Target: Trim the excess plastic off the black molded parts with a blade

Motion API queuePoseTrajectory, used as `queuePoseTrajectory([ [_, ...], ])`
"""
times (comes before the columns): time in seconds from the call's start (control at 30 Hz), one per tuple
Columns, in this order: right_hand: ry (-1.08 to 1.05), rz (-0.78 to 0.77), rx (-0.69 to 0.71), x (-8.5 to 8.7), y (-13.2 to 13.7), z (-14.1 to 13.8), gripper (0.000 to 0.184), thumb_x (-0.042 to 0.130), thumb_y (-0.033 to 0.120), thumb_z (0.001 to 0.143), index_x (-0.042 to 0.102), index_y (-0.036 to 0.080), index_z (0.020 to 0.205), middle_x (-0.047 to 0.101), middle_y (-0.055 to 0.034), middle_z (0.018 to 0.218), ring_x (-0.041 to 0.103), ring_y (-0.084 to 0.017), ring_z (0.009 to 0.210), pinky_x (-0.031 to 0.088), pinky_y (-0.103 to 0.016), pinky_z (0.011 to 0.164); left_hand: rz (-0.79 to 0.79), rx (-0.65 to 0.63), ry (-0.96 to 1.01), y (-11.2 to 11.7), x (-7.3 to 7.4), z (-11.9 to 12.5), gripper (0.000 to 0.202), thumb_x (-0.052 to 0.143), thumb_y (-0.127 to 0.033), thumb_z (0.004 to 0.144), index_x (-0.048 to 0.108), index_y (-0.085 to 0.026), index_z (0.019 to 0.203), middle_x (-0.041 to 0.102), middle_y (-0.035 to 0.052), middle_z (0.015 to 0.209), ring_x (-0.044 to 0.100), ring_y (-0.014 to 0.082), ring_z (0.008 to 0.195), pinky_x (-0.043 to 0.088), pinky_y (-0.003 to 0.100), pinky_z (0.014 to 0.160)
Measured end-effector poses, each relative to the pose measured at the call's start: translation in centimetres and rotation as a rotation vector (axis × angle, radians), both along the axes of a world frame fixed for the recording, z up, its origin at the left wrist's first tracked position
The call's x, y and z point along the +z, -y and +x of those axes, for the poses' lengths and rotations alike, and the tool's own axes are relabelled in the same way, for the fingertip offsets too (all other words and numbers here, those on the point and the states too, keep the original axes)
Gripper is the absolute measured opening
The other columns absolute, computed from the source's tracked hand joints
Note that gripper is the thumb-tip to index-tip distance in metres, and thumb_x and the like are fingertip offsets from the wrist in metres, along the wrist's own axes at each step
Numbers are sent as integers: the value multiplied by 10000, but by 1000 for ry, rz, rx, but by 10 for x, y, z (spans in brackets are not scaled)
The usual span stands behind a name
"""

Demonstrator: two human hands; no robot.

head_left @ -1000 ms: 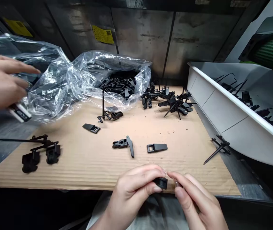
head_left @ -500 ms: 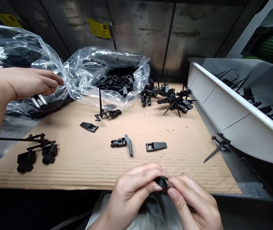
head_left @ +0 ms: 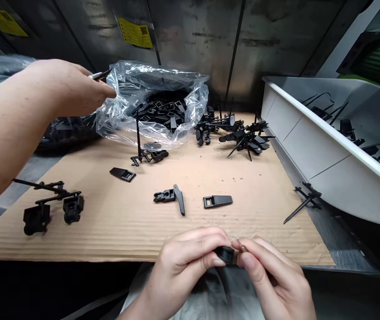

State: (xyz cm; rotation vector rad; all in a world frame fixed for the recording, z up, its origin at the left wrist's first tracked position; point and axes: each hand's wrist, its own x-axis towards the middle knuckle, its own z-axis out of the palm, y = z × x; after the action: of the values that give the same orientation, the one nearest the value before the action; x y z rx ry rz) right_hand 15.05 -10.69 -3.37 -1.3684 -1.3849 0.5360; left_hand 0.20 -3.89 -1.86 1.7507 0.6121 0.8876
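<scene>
At the near edge of the cardboard, my left hand [head_left: 191,255] pinches a small black plastic part [head_left: 225,254] between thumb and fingers. Close against it, my right hand [head_left: 266,273] is closed in a pinch on a thin, small piece [head_left: 242,245], too small to name. Beyond my hands lie a black clip-like piece [head_left: 218,201] with a square window and a jointed black part [head_left: 170,195] with an angled lever. Farther left is another windowed clip piece [head_left: 123,174].
Another person's hand [head_left: 73,86] reaches in from the left, holding a slim tool. A clear plastic bag [head_left: 116,120] holds black pieces. Black moulded parts on sprues [head_left: 51,200] lie left, and more [head_left: 248,140] at the back. A white bin [head_left: 310,138] stands right.
The other person's hand has moved right and up toward the plastic bag. The left sprue has shifted slightly. My hands stay together; the black part has turned a little and my right fingers have shifted.
</scene>
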Motion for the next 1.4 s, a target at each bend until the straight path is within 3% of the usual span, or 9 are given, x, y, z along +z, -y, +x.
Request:
queuePoseTrajectory([
  [0.13,-119,-103,-5,-1,4,3,157,449,188,838,577,235,916,615,16,664,538,-94,494,445,-185,469,85,28,-28,1,-4,0,227,551,-64,788,652,-208,932,665,28,917,628,158,843,484,193,764],
  [0.23,-187,-207,-20,2,6,2,188,404,253,865,575,215,794,541,26,564,509,-90,466,417,-188,463,210,86,-40,4,-10,0,281,555,-12,762,647,-184,964,646,50,995,613,158,895,475,197,804],
  [0.37,-104,-323,6,6,7,3,271,403,320,858,544,199,661,468,40,518,438,-69,394,356,-176,393,327,107,-79,6,-15,-1,295,549,4,755,634,-150,992,635,77,1037,597,163,939,462,200,840],
  [0.63,54,-291,91,10,6,6,264,362,254,877,454,208,634,406,58,524,382,-56,393,294,-174,385,403,97,-100,6,-15,-2,285,535,2,769,625,-141,999,635,86,1030,591,167,954,469,216,851],
  [0.8,142,-307,171,14,3,12,245,353,226,877,411,214,640,401,59,552,408,-71,487,306,-181,484,462,83,-104,5,-18,-2,258,501,-17,796,621,-128,996,637,93,1023,596,177,948,484,232,835],
  [1.0,148,-429,310,23,-2,21,272,340,228,880,349,208,609,394,62,548,403,-72,499,299,-168,481,462,56,-103,5,-18,-1,242,497,-19,798,622,-113,983,636,94,1014,602,171,932,490,215,817],
  [1.2,54,-537,357,26,-5,22,327,335,288,882,320,195,569,370,58,523,366,-68,487,282,-177,476,410,30,-92,5,-15,-2,251,504,4,787,617,-107,982,625,89,1003,602,148,909,474,179,806],
  [1.4,-216,-732,383,24,-3,23,344,368,406,865,495,162,658,361,59,517,267,-42,417,195,-177,365,353,23,-45,3,-13,0,230,527,-6,780,630,-106,960,639,89,983,613,139,890,461,156,806],
])
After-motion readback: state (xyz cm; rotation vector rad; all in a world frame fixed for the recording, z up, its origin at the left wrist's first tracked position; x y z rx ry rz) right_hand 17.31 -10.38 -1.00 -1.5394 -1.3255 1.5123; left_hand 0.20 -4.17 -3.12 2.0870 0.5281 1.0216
